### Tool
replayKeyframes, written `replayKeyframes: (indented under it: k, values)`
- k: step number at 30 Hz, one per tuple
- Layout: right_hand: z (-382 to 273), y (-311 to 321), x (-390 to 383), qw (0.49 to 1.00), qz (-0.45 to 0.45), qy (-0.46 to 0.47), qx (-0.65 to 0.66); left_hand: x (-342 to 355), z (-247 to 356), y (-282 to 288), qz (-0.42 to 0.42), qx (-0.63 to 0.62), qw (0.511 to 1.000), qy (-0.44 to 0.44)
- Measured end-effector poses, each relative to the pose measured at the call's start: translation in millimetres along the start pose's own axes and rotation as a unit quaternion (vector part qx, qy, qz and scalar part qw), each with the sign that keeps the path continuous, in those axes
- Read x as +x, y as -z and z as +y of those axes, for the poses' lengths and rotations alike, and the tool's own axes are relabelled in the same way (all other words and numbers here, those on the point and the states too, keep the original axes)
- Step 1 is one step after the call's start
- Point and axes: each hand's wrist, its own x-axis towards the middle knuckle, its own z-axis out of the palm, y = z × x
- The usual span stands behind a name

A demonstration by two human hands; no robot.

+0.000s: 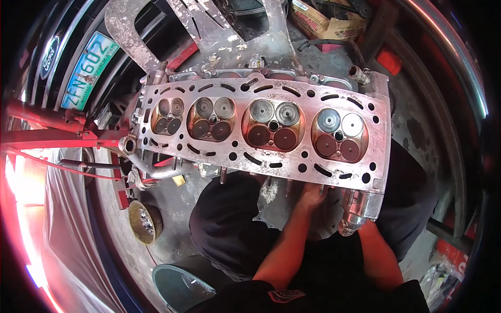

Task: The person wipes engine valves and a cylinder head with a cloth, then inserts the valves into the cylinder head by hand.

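Observation:
A large metal cylinder head (235, 155) stretches across the middle of the view, its flat face turned up toward me. It has several combustion chambers with round valves in them; the valve faces at the far side look paler than the dark near ones. My left hand (313, 195) reaches under its near edge, right of the middle, and its fingers are hidden below the metal. My right forearm (380, 255) goes up to the near right corner, beside a metal outlet neck (355, 211). The right hand itself is hidden beneath that corner. Whether either hand grips anything cannot be seen.
A worn plastic chair (219, 44) stands beyond the cylinder head. Red metal framework (68, 136) and a car front with a licence plate (90, 70) are at left. A small bucket (145, 221) and a grey-green tub (180, 287) sit lower left. A cardboard box (334, 26) lies far right.

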Motion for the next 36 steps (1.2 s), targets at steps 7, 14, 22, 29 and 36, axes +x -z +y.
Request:
replayKeyframes:
  k: [7,14,22,29,36]
  values:
    - [61.7,2.5,28.1,0.874,0.177,-0.056,-0.45,-9.2,-53.2,4.9,0.093,0.247,0.963,-0.061]
    - [113.2,-17.5,8.2,0.662,0.182,0.183,-0.704,-2.7,-51.5,-15.3,0.074,0.223,0.972,-0.017]
    - [149.2,-37.5,11.7,0.538,0.23,0.254,-0.77,4.2,-50.7,-24.4,0.084,0.191,0.978,-0.002]
    - [158.4,-65.1,35.0,0.233,0.114,0.346,-0.902,10.7,-28.5,-1.8,0.105,-0.043,0.993,0.032]
    - [199.9,-95.9,22.6,-0.016,0.032,0.371,-0.928,34.9,48.4,19.3,-0.032,-0.748,0.663,-0.016]
